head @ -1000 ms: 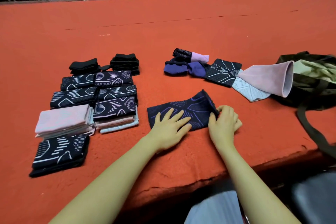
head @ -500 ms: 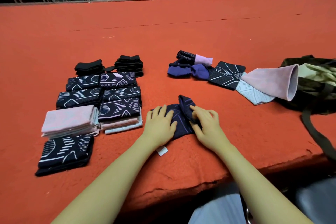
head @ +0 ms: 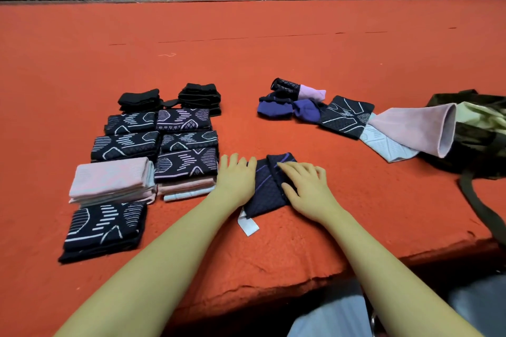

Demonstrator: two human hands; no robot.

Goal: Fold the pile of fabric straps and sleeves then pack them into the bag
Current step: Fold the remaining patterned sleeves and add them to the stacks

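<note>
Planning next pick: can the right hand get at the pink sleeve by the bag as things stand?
Probably yes. The pink sleeve lies on top at the bag's mouth, uncovered, with bare carpet between it and the right hand, which only presses the folded navy sleeve.

Two hands are seen, the left hand (head: pixel 237 179) and the right hand (head: pixel 306 186), and one dark folded sleeve (head: pixel 267 189) with purple lines is found under them, with one white label (head: pixel 247 223) at its near corner. To the left, two piles of plain black straps (head: pixel 139 98) are counted, then five dark patterned piles (head: pixel 131 121), and two piles of pale pink cloth (head: pixel 109 180), one of them under a patterned piece. To the right, one loose heap of unfolded pieces (head: pixel 346 115) is seen; about six pieces can be made out in it, though the exact number cannot be told. One bag (head: pixel 482 131) is counted at the right edge.
</note>
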